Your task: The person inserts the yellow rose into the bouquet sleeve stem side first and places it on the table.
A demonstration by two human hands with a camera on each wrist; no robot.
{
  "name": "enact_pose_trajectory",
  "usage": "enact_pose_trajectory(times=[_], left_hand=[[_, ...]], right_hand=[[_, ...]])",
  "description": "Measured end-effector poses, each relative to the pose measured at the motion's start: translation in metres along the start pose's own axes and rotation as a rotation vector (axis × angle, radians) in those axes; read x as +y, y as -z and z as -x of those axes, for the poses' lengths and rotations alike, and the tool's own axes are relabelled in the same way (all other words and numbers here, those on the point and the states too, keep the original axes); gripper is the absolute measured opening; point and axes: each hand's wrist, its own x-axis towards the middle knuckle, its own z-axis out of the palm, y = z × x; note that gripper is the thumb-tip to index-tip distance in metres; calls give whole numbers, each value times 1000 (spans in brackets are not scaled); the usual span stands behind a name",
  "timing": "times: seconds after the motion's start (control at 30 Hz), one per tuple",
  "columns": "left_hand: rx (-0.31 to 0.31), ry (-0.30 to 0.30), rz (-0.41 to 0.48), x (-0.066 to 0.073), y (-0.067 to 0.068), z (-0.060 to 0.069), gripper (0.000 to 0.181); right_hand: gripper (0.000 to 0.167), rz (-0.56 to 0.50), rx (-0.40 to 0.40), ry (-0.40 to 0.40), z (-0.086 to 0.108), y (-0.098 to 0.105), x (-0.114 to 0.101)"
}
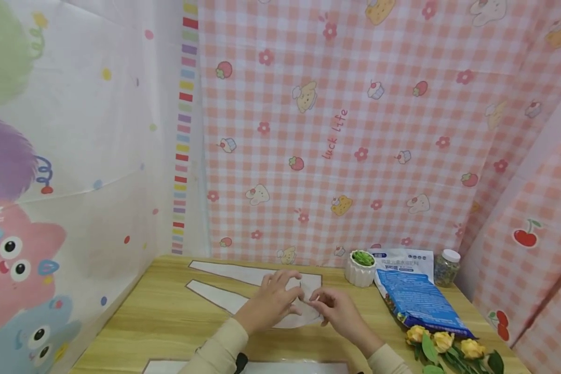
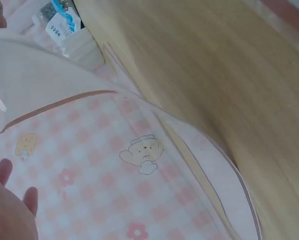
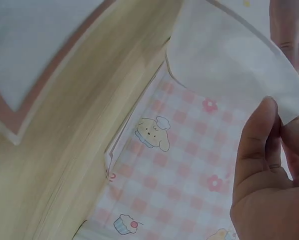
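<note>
A tapered white sheet (image 1: pixel 299 318) with a thin brown edge, like flower-wrapping paper, lies partly beneath both hands, its wide end curling upward. My left hand (image 1: pixel 267 301) is over it with fingers bent. In the left wrist view fingertips meet a brown-edged corner of the raised sheet (image 2: pixel 34 75), apparently pinching it; the grip is partly out of frame. Close by, my right hand (image 1: pixel 338 311) pinches the sheet's edge. The right wrist view shows thumb and fingers (image 3: pixel 262 135) on a corner of the sheet (image 3: pixel 214 55).
Another tapered sheet (image 1: pixel 234 270) lies behind, and a white brown-bordered sheet (image 1: pixel 290 368) at the front. To the right stand a potted succulent (image 1: pixel 361 269), a white bag (image 1: pixel 413 259), a blue bag (image 1: pixel 423 301), a lidded jar (image 1: pixel 447 269) and yellow roses (image 1: pixel 443 343).
</note>
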Motion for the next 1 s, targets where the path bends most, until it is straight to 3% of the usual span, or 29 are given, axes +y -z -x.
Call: enact_pose_trajectory(times=[0.1, 0.23, 0.33, 0.5, 0.6, 0.73, 0.83, 0.9, 1.0], left_hand=[[53, -29, 28, -2, 1, -1, 9], [70, -9, 64, -7, 8, -2, 3], [68, -4, 82, -9, 17, -2, 9], [31, -48, 75, -8, 29, -6, 15], [-2, -63, 72, -4, 35, -9, 14], [-29, -60, 135, 1, 39, -11, 11], [-77, -16, 246, 3, 40, -11, 10], [-140, 39, 307, 5, 39, -9, 30], [-241, 113, 365, 8, 34, -7, 82]], right_hand=[[13, -15, -36, -12, 1, 2, 1], [19, -43, -68, -4, 3, 6, 4], [25, 7, -91, 19, 4, 8, 5], [28, 156, -106, 87, 5, 8, -1], [31, 183, -170, 93, 7, 8, -5], [58, 92, -324, 50, 11, 6, -6], [62, 1, -350, -4, 13, 2, -7], [57, -56, -313, -36, 13, -1, -7], [53, -163, -245, -81, 13, -4, -7]])
